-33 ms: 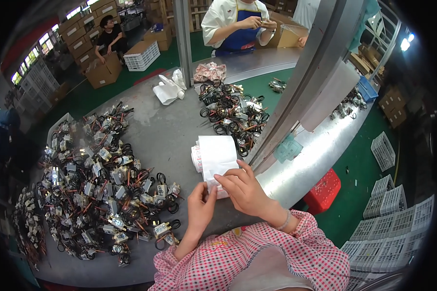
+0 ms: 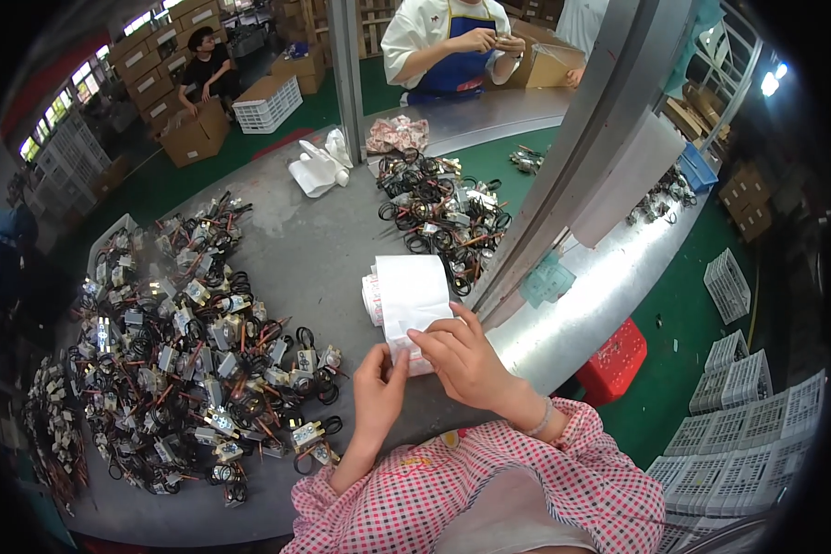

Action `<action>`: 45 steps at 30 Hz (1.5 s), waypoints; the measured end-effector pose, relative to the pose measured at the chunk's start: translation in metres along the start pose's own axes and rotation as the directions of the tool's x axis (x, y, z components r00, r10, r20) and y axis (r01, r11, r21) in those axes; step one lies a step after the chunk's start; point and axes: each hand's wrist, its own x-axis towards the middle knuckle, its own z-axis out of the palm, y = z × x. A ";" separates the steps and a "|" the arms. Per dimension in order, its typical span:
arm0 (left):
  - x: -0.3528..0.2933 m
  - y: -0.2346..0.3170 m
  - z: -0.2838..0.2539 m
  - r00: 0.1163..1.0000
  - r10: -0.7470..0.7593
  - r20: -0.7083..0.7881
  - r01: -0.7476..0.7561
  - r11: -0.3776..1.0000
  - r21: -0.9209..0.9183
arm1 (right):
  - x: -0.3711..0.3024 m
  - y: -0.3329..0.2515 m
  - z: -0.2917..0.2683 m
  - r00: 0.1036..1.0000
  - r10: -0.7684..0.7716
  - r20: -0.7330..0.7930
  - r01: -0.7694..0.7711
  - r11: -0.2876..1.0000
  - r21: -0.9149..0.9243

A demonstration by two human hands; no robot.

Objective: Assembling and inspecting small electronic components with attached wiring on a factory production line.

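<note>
A roll of white labels (image 2: 414, 284) with reddish print along its side lies on the grey metal table, its loose strip running toward me. My left hand (image 2: 379, 390) is closed at the strip's near left edge, thumb and forefinger pinching it. From the right, my right hand (image 2: 466, 358) bends over the strip, its fingertips closed on the paper beside the left thumb. Whether a single label is lifted off between the fingers is too small to tell. To the left of my hands spreads a big heap of small wired electrical parts (image 2: 203, 351) with black leads.
A second heap of wired parts (image 2: 443, 208) lies beyond the roll, beside a slanting metal post (image 2: 563, 185). Crumpled white paper (image 2: 321, 166) sits at the far edge. A red stool (image 2: 614, 363) stands at right. Across the table a person in a blue apron (image 2: 452, 55) works.
</note>
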 end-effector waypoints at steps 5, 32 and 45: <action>0.004 -0.001 -0.006 0.999 0.006 -0.032 -0.011 0.984 -0.176 | -0.009 0.011 -0.002 0.973 0.107 -0.206 -0.068 0.980 0.188; 0.004 0.015 -0.009 0.981 0.194 -0.004 -0.186 0.932 -0.311 | -0.012 0.004 0.010 0.833 0.473 -0.285 0.001 0.515 0.857; 0.005 0.028 0.003 0.947 0.315 -0.062 -0.321 0.927 -0.192 | -0.020 0.002 -0.017 0.897 0.304 -0.321 -0.132 0.877 0.461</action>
